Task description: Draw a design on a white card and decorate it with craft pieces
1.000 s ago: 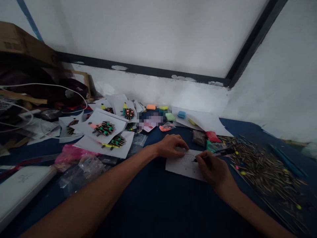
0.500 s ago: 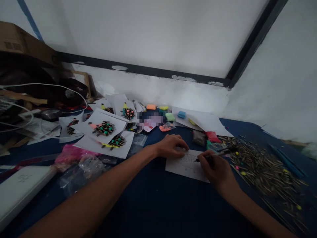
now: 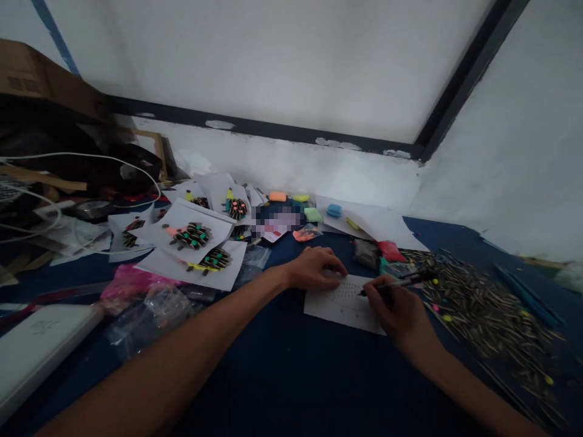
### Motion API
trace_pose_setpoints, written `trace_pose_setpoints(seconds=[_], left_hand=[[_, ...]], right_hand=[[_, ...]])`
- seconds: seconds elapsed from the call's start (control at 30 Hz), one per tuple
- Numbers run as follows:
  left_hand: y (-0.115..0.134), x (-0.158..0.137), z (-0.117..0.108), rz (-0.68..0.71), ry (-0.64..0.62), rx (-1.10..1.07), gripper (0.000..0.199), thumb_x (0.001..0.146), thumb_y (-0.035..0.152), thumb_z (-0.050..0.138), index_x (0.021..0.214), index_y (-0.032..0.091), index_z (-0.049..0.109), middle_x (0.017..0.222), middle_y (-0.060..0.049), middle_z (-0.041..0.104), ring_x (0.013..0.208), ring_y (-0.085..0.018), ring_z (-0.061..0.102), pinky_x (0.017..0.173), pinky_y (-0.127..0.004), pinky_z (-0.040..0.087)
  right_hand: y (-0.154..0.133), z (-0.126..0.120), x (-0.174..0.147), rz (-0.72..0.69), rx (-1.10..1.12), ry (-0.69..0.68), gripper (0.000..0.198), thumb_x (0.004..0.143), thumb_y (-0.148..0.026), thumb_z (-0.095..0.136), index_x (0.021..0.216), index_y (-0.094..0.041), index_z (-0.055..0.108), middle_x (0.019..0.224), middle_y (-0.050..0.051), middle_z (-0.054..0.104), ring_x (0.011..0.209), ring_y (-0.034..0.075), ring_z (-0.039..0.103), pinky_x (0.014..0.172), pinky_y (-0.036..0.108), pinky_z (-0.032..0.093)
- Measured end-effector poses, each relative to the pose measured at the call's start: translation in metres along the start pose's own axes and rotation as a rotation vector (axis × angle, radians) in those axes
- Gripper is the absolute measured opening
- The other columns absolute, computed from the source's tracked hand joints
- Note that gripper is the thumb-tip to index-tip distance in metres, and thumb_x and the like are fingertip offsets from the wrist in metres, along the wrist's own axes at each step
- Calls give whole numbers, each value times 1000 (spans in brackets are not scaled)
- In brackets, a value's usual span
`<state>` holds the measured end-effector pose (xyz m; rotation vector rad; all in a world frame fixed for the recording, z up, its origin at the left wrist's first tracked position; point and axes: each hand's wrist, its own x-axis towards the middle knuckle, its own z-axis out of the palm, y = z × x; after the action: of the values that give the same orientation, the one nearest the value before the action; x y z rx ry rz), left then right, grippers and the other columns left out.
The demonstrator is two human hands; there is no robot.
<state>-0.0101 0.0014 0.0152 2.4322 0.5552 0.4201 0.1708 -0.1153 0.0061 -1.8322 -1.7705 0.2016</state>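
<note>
We judge the step in hand to be marking a small white sheet of paper [image 3: 334,311] with a pen [image 3: 410,280]; the sheet lies right of centre in the lower half of the frame, flat on the dark blue surface [image 3: 282,370]. Our right hand [image 3: 395,308] has its grip closed around the pen, tip low over the rows of small dark strokes, though we cannot tell whether it touches. Our left hand [image 3: 317,268] rests on the sheet's upper left edge, fingers loosely bent, its grip closed on nothing that we can see. Any further stroke would call for a steady sheet and a small, light shift of the tip. At the right of the frame a heap of dark slivers [image 3: 492,321] spreads close to our right forearm and could, we think, be brushed aside. Just above the sheet lie a dark packet [image 3: 365,253] and a red packet [image 3: 390,250], limiting room there. Left of centre we see sheets bearing spiny figures [image 3: 194,235], with crumpled clear bags [image 3: 157,315] below them.
</note>
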Motion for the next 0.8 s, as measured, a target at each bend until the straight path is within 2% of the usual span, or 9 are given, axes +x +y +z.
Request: trace_pose_setpoints(seconds=[0.1,0.37,0.8], left_hand=[[-1,0,0,2,8,-6,27,78,23,61,104,20,68,103,-7,58,98,-19,55,86,-32,42],[-1,0,1,6,14,3,27,79,23,61,105,19,69,103,-7,59,96,-19,55,86,-31,42],[-1,0,0,1,7,8,28,79,23,61,105,19,69,102,-7,58,98,-20,55,86,-32,42]], right_hand=[[-1,0,0,-14,18,11,31,87,-43,43,72,-21,58,52,0,60,46,17,57,45,26,35],[1,2,0,-26,-24,26,29,87,-42,42,73,-21,57,47,-2,56,42,16,55,44,26,33],[1,3,1,-12,-1,13,29,85,-42,43,70,-21,57,49,-1,58,45,17,58,46,26,35]])
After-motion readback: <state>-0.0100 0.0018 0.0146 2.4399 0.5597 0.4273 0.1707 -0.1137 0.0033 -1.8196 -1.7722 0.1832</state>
